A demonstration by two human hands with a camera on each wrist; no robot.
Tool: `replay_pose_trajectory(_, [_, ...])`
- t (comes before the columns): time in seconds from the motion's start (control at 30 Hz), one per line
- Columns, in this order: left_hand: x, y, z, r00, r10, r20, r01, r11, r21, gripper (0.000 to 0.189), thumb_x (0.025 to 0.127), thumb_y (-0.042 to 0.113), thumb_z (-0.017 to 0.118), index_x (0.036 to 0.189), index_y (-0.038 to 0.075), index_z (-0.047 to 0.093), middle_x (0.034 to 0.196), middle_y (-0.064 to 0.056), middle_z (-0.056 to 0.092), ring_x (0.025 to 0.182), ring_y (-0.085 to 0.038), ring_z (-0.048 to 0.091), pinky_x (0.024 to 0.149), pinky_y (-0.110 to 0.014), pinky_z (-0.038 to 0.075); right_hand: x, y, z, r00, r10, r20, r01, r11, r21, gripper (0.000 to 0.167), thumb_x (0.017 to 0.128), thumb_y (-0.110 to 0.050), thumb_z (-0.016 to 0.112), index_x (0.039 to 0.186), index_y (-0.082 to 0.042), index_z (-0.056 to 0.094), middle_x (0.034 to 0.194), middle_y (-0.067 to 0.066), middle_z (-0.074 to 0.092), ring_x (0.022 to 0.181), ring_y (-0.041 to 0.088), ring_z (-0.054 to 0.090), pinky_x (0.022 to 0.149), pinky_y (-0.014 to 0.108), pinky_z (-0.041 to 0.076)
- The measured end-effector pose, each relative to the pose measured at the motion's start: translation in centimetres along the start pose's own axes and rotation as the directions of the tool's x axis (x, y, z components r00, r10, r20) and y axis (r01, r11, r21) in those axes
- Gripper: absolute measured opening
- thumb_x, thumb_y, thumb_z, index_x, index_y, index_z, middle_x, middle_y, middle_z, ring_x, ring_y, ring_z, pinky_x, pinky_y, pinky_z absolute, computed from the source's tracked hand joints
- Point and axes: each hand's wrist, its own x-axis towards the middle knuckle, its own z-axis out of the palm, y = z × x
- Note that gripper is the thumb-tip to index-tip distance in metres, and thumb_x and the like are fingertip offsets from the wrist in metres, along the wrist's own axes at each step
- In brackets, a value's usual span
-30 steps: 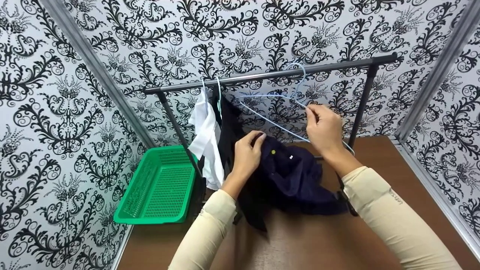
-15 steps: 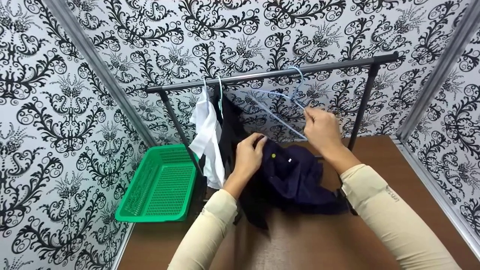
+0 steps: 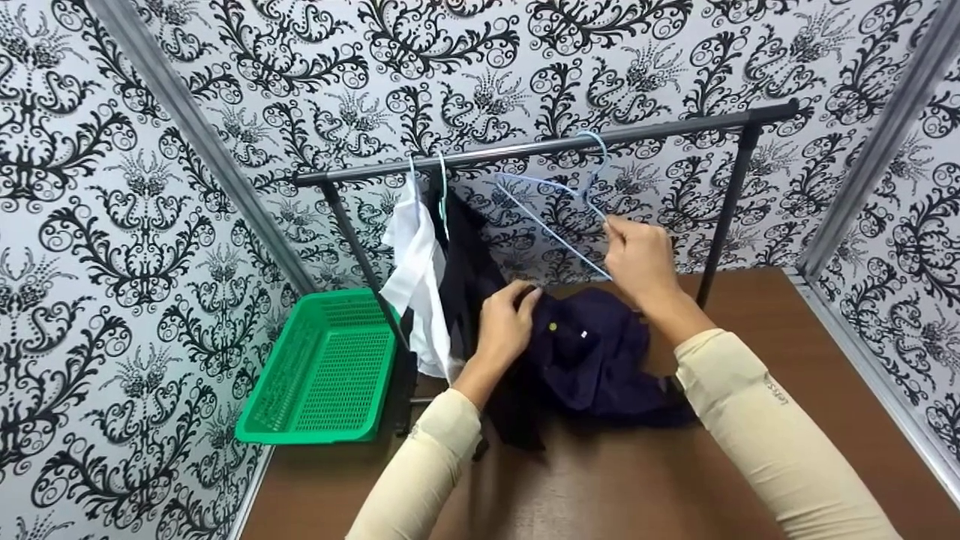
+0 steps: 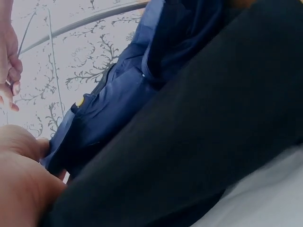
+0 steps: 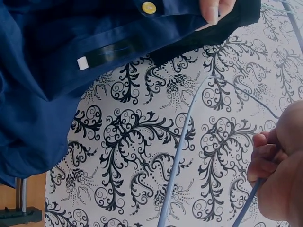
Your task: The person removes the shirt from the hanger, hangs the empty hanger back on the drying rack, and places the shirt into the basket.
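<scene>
A crumpled navy blue garment (image 3: pixel 600 375) hangs from my left hand (image 3: pixel 506 330), which pinches its upper edge between thumb and fingers. A yellow button (image 5: pixel 149 7) and a small white tag (image 5: pixel 83 63) by a dark label show near that edge in the right wrist view. My right hand (image 3: pixel 641 259) grips one sloping arm of a light blue hanger (image 3: pixel 555 235). The hanger's hook overlaps the rack's top rod (image 3: pixel 517 150). In the left wrist view, dark fabric (image 4: pixel 203 113) covers much of the navy garment, and my left fingertips are partly hidden behind the cloth.
On the left part of the rod hang a white garment (image 3: pixel 420 277) and a black garment (image 3: pixel 469 277) on hangers. A green basket (image 3: pixel 337 367) stands at the rack's left on the brown tabletop (image 3: pixel 585 495). Patterned walls close in behind and at both sides.
The hanger has come down, its hook dropping from above the rod to rod height. My left hand has moved slightly down and right with the navy garment; my right hand has shifted slightly left.
</scene>
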Motion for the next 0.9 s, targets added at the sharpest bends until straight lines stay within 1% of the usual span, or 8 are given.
replay_pose_trajectory(0.2, [-0.9, -1.0, 1.0, 0.998, -0.048, -0.048, 0.045, 0.997, -0.055, 0.017, 0.105, 0.026, 0.068, 0.107, 0.014, 0.081, 0.105, -0.002, 0.083, 0.099, -0.020, 0.078, 0.092, -0.039, 0.061, 0.3, -0.2, 0.0, 0.999, 0.024, 0.021, -0.024, 0.999, 0.030, 0.023, 0.102, -0.005, 0.064, 0.121, 0.004, 0.076, 0.120, 0.027, 0.076, 0.082, 0.044, 0.078, 0.075, 0.051, 0.063])
replay_pose_trajectory(0.3, [-1.4, -1.8, 1.8, 0.993, -0.078, -0.091, 0.071, 0.995, -0.072, 0.017, 0.105, 0.023, 0.068, 0.109, 0.011, 0.080, 0.107, -0.004, 0.083, 0.101, -0.023, 0.078, 0.094, -0.040, 0.061, 0.3, -0.3, 0.0, 0.999, 0.031, 0.026, -0.032, 0.999, 0.030, 0.023, 0.102, -0.004, 0.065, 0.121, 0.004, 0.076, 0.118, 0.027, 0.077, 0.080, 0.043, 0.077, 0.069, 0.040, 0.062])
replay_pose_trajectory(0.43, [-2.2, -3.0, 3.1, 0.986, -0.096, -0.139, 0.081, 0.991, -0.105, 0.017, 0.104, 0.018, 0.070, 0.109, 0.006, 0.080, 0.107, -0.009, 0.082, 0.105, -0.027, 0.078, 0.097, -0.041, 0.060, 0.3, -0.2, 0.1, 0.998, 0.051, 0.039, -0.051, 0.999, 0.003, 0.023, 0.103, -0.006, 0.066, 0.121, 0.002, 0.076, 0.109, 0.027, 0.079, 0.066, 0.037, 0.070, 0.056, 0.023, 0.043])
replay_pose_trajectory(0.57, [-2.9, -3.9, 4.7, 0.987, -0.070, -0.145, 0.052, 0.991, -0.122, 0.017, 0.102, 0.014, 0.071, 0.110, 0.002, 0.080, 0.107, -0.013, 0.082, 0.104, -0.030, 0.078, 0.097, -0.040, 0.060, 0.3, 0.0, 0.3, 0.997, 0.059, 0.039, -0.059, 0.998, -0.011, 0.024, 0.103, -0.007, 0.066, 0.122, 0.002, 0.076, 0.110, 0.027, 0.079, 0.065, 0.036, 0.069, 0.053, 0.025, 0.044])
replay_pose_trajectory(0.67, [-3.3, -4.2, 5.8, 0.996, -0.048, -0.072, 0.039, 0.992, -0.117, 0.020, 0.102, 0.016, 0.071, 0.115, 0.004, 0.080, 0.114, -0.012, 0.082, 0.111, -0.030, 0.077, 0.102, -0.041, 0.059, 0.2, 0.1, 0.3, 0.999, 0.028, 0.015, -0.028, 0.999, -0.020, 0.023, 0.102, -0.007, 0.067, 0.121, 0.002, 0.077, 0.109, 0.026, 0.079, 0.071, 0.041, 0.074, 0.059, 0.042, 0.056])
replay_pose_trajectory(0.77, [-3.8, -4.3, 6.7, 0.999, -0.010, 0.053, 0.015, 0.996, -0.090, 0.028, 0.102, 0.022, 0.072, 0.125, 0.006, 0.078, 0.130, -0.015, 0.078, 0.129, -0.036, 0.070, 0.114, -0.051, 0.051, 0.1, 0.2, 0.3, 1.000, -0.007, -0.004, 0.007, 1.000, -0.023, 0.023, 0.101, -0.006, 0.067, 0.120, 0.003, 0.078, 0.107, 0.026, 0.080, 0.076, 0.043, 0.077, 0.067, 0.056, 0.059])
replay_pose_trajectory(0.83, [-4.2, -4.5, 7.4, 0.988, 0.006, 0.155, 0.003, 0.998, -0.059, 0.037, 0.101, 0.027, 0.072, 0.133, 0.007, 0.074, 0.143, -0.018, 0.070, 0.142, -0.042, 0.060, 0.121, -0.062, 0.042, 0.1, 0.1, 0.2, 1.000, -0.013, -0.003, 0.013, 1.000, -0.021, 0.023, 0.101, -0.006, 0.067, 0.120, 0.004, 0.077, 0.106, 0.026, 0.080, 0.075, 0.044, 0.076, 0.066, 0.056, 0.058])
replay_pose_trajectory(0.9, [-4.6, -4.6, 8.1, 0.966, 0.003, 0.260, 0.000, 1.000, -0.011, 0.049, 0.101, 0.034, 0.072, 0.143, 0.009, 0.067, 0.155, -0.021, 0.060, 0.153, -0.047, 0.047, 0.123, -0.070, 0.033, 0.1, 0.1, 0.1, 1.000, -0.008, 0.004, 0.008, 1.000, -0.023, 0.024, 0.101, -0.006, 0.067, 0.121, 0.004, 0.076, 0.105, 0.026, 0.080, 0.072, 0.042, 0.075, 0.064, 0.053, 0.056])
